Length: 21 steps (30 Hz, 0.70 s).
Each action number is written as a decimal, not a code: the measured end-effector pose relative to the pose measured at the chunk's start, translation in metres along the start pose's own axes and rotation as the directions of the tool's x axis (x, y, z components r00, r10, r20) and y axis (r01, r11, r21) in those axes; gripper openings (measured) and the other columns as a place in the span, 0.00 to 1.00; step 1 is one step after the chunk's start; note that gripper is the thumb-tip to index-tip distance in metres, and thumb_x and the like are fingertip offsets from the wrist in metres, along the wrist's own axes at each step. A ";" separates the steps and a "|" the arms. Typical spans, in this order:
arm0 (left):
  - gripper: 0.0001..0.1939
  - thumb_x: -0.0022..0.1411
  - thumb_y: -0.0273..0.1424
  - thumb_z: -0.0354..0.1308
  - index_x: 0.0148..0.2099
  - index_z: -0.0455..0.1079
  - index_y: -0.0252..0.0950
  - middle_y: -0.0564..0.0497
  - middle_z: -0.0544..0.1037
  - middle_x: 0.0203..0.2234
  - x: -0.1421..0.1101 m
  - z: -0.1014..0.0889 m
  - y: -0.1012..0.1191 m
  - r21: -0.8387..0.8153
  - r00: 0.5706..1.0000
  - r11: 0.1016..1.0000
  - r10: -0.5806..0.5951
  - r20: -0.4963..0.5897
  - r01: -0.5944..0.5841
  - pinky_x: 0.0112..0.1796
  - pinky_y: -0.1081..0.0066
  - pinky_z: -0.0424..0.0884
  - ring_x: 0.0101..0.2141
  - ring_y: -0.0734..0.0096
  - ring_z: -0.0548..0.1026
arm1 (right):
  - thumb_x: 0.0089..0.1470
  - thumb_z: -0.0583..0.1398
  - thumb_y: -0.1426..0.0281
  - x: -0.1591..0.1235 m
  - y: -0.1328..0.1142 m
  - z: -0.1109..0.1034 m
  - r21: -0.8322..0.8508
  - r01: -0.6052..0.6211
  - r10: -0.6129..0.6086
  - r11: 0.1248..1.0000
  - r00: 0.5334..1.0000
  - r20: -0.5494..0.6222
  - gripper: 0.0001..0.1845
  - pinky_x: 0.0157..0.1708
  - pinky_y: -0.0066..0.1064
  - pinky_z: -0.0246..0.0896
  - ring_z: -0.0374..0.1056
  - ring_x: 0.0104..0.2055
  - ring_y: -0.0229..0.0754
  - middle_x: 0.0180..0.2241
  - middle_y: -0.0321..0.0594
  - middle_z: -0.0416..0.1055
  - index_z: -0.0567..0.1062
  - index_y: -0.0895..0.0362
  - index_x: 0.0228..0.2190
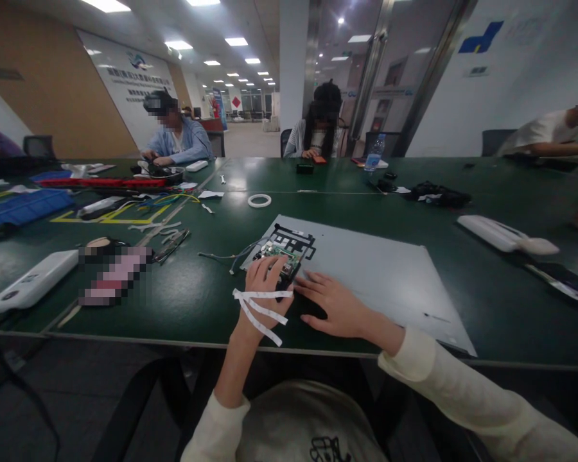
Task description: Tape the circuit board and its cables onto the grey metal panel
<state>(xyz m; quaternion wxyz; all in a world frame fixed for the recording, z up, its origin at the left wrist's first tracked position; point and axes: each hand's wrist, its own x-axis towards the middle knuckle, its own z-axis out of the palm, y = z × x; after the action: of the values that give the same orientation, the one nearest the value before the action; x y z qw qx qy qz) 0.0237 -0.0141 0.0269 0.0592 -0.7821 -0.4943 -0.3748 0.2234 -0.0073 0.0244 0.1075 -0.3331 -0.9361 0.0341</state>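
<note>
A large grey flat panel [366,263] lies on the green table in front of me. On its left end are a black bracket [293,236] and a green circuit board [289,255], with a grey cable [216,256] running off to the left. My left hand [262,282] curls its fingers over the board's near edge and grips it; part of the board is hidden beneath. Several strips of white tape [262,308] hang from the back of that hand. Stretched out, the fingers of my right hand [334,305] rest at the panel's near edge, beside the bracket.
A white tape roll [259,201] lies beyond the panel. To the left are a white power bank [33,282], a pixelated pink item [115,276], tools [173,245] and a blue tray [29,206]. A white device [491,234] lies right. Several people sit around the table.
</note>
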 end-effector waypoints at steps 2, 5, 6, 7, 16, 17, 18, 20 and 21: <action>0.25 0.57 0.30 0.51 0.57 0.57 0.34 0.43 0.66 0.50 0.000 0.000 0.000 0.000 1.000 1.000 0.019 0.006 -0.019 0.55 0.56 0.57 0.53 0.57 0.61 | 0.56 0.51 0.54 -0.001 0.001 -0.001 0.014 0.029 -0.029 0.999 1.000 0.002 0.33 0.59 0.46 0.44 0.45 0.62 0.52 0.58 0.47 0.55 0.62 0.62 0.56; 0.25 0.57 0.30 0.51 0.57 0.57 0.34 0.43 0.67 0.50 0.001 0.000 0.001 0.005 0.999 0.999 0.037 0.029 -0.037 0.55 0.55 0.56 0.52 0.57 0.62 | 0.55 0.52 0.55 -0.001 0.001 -0.002 0.029 0.077 -0.076 0.997 0.997 -0.007 0.32 0.59 0.46 0.44 0.45 0.62 0.53 0.57 0.47 0.57 0.63 0.62 0.56; 0.25 0.57 0.30 0.51 0.57 0.58 0.35 0.43 0.67 0.50 0.001 0.000 0.001 0.008 0.999 0.999 0.038 0.040 -0.038 0.55 0.55 0.55 0.52 0.57 0.62 | 0.55 0.53 0.56 -0.001 0.001 -0.003 0.033 0.097 -0.097 0.995 0.995 -0.008 0.32 0.59 0.46 0.44 0.46 0.62 0.53 0.57 0.47 0.57 0.64 0.62 0.55; 0.24 0.57 0.30 0.51 0.57 0.58 0.35 0.43 0.67 0.50 0.001 -0.001 0.002 0.009 0.998 0.999 0.038 0.051 -0.039 0.55 0.55 0.55 0.52 0.57 0.62 | 0.54 0.53 0.56 -0.001 0.000 -0.003 0.037 0.117 -0.117 0.992 0.993 -0.006 0.32 0.59 0.46 0.43 0.46 0.61 0.53 0.57 0.47 0.58 0.64 0.62 0.55; 0.29 0.56 0.31 0.52 0.60 0.53 0.35 0.45 0.67 0.51 0.000 0.002 0.003 -0.004 0.991 0.999 0.040 0.131 -0.040 0.57 0.55 0.49 0.53 0.59 0.61 | 0.52 0.54 0.59 -0.007 -0.017 -0.005 0.101 0.290 -0.291 0.952 0.957 -0.011 0.30 0.60 0.44 0.41 0.49 0.60 0.50 0.53 0.47 0.63 0.65 0.63 0.54; 0.30 0.55 0.31 0.53 0.60 0.53 0.35 0.45 0.67 0.51 0.000 0.003 0.003 -0.008 0.989 0.999 0.044 0.139 -0.043 0.57 0.55 0.48 0.54 0.59 0.61 | 0.52 0.54 0.59 -0.007 -0.018 -0.004 0.108 0.301 -0.301 0.948 0.953 -0.012 0.30 0.60 0.44 0.41 0.50 0.59 0.49 0.53 0.46 0.63 0.66 0.62 0.53; 0.31 0.55 0.30 0.53 0.61 0.52 0.35 0.45 0.67 0.51 0.000 0.003 0.003 -0.012 0.988 0.999 0.047 0.148 -0.046 0.58 0.55 0.48 0.54 0.60 0.61 | 0.52 0.54 0.60 -0.007 -0.018 -0.004 0.112 0.308 -0.308 0.945 0.951 -0.015 0.29 0.60 0.44 0.42 0.51 0.59 0.49 0.53 0.46 0.63 0.66 0.62 0.53; 0.31 0.55 0.31 0.53 0.61 0.51 0.35 0.45 0.67 0.52 0.000 0.004 0.003 -0.020 0.984 0.999 0.051 0.171 -0.048 0.58 0.55 0.47 0.54 0.60 0.61 | 0.52 0.55 0.60 -0.007 -0.018 -0.002 0.113 0.312 -0.310 0.943 0.950 -0.033 0.28 0.59 0.43 0.42 0.53 0.57 0.48 0.52 0.45 0.65 0.67 0.61 0.52; 0.32 0.55 0.31 0.53 0.61 0.50 0.35 0.45 0.67 0.52 -0.001 0.005 0.002 -0.026 0.981 0.998 0.052 0.186 -0.048 0.58 0.55 0.46 0.54 0.60 0.61 | 0.52 0.55 0.60 -0.007 -0.019 -0.002 0.110 0.309 -0.306 0.945 0.951 -0.042 0.27 0.59 0.43 0.43 0.54 0.57 0.47 0.51 0.45 0.66 0.67 0.61 0.51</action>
<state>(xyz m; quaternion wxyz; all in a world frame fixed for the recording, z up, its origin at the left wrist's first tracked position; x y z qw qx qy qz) 0.0280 -0.0138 0.0239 0.0139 -0.8265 -0.4737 -0.3037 0.2173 -0.0258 0.0273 0.1417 -0.1765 -0.9718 0.0666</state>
